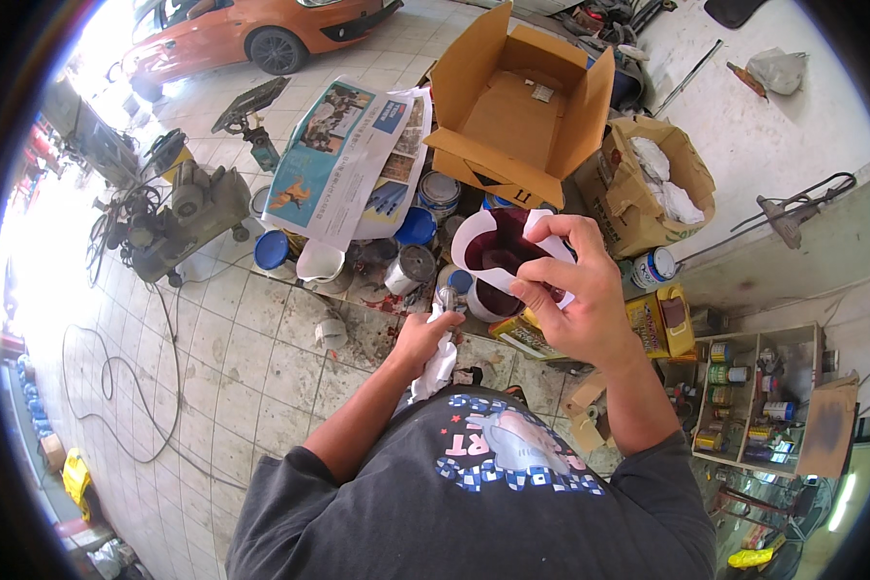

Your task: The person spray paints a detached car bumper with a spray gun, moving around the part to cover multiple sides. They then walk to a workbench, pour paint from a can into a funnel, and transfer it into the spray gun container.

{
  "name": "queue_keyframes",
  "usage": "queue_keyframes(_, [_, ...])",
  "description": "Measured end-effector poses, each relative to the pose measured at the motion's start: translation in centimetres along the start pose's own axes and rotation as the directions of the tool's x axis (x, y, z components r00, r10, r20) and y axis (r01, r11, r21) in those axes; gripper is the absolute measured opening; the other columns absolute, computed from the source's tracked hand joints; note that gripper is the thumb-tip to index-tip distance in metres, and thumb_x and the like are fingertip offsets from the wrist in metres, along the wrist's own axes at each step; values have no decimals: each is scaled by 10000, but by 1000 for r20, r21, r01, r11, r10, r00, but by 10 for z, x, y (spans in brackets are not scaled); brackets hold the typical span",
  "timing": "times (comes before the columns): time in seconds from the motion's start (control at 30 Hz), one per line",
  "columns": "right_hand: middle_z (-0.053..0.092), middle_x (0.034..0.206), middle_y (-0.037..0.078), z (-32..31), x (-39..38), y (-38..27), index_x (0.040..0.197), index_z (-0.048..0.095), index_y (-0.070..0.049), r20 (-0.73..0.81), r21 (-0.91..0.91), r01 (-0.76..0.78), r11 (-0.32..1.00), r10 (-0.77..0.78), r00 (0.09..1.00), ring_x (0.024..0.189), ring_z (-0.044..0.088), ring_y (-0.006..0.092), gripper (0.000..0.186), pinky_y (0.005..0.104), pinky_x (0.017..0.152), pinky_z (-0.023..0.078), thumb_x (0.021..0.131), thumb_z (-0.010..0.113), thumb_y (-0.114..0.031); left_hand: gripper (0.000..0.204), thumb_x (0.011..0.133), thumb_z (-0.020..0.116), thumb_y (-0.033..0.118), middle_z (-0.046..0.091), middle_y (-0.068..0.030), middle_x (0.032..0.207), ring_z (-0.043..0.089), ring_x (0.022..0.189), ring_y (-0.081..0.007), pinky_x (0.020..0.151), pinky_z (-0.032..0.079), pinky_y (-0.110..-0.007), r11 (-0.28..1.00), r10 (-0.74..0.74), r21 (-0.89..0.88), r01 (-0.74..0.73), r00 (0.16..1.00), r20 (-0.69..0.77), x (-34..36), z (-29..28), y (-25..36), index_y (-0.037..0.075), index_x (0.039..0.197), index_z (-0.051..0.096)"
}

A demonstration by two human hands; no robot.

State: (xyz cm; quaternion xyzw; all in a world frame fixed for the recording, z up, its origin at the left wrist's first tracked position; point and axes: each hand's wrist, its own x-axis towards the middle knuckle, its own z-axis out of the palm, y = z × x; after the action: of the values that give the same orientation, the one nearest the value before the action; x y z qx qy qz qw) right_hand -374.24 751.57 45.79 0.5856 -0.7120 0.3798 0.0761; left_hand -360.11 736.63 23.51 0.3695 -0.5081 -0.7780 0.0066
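Observation:
My right hand [590,295] pinches the rim of a white, thin-walled cup [471,242], its inside coated dark red. Just beneath it stands another pale container [493,304] with dark red in it. Lower and to the left, my left hand [421,343] is closed round a crumpled white cloth or paper [438,367]. A small greyish, metal-looking part [446,296] sticks up beyond those fingers; what it belongs to is hidden. Left of that hand is a paint-smeared can [411,269], with a white bucket [323,263] beyond it.
An open cardboard box [512,111] and newspaper sheets [343,155] lie over the paint cans. A paper bag [638,184] stands right of the box. Yellow tins [648,324] are by my right arm. A compressor-like machine [188,217] and a looping hose [176,387] occupy the left floor.

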Motion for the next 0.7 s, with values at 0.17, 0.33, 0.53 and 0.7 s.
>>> queue_keyframes(0.17, [570, 1180, 126, -2, -2, 0, 848, 724, -91, 67, 10, 87, 996, -87, 994, 1106, 548, 355, 171, 446, 935, 471, 744, 859, -105, 358, 847, 756, 337, 622, -34, 626, 521, 487, -115, 473, 364, -292, 1000, 8, -1, -8, 1000, 2, 5, -3, -6, -13, 774, 730])
queue_keyframes(0.33, [558, 1224, 144, -3, -8, 3, 826, 721, -100, 119, 28, 145, 989, -148, 982, 1147, 555, 378, 179, 453, 959, 494, 720, 865, -93, 358, 847, 756, 336, 612, -28, 610, 503, 474, -112, 465, 347, -299, 998, 60, -5, -61, 998, -24, 3, 1, -3, -14, 771, 735])
queue_keyframes(0.53, [564, 1218, 144, -6, -8, 4, 833, 717, -101, 110, 33, 135, 990, -138, 984, 1155, 556, 377, 176, 449, 954, 502, 729, 860, -99, 355, 846, 754, 328, 620, -25, 629, 503, 485, -104, 471, 345, -297, 1000, 25, -5, -25, 1000, 2, 10, -3, -10, -24, 800, 741])
queue_keyframes(0.7, [571, 1208, 139, -7, -8, 6, 832, 717, -102, 86, 21, 124, 992, -125, 988, 1140, 561, 371, 173, 444, 937, 507, 734, 859, -107, 348, 844, 756, 325, 625, -28, 637, 514, 492, -102, 474, 355, -293, 1000, 13, 11, -13, 1000, -15, 3, 1, 0, -20, 800, 737])
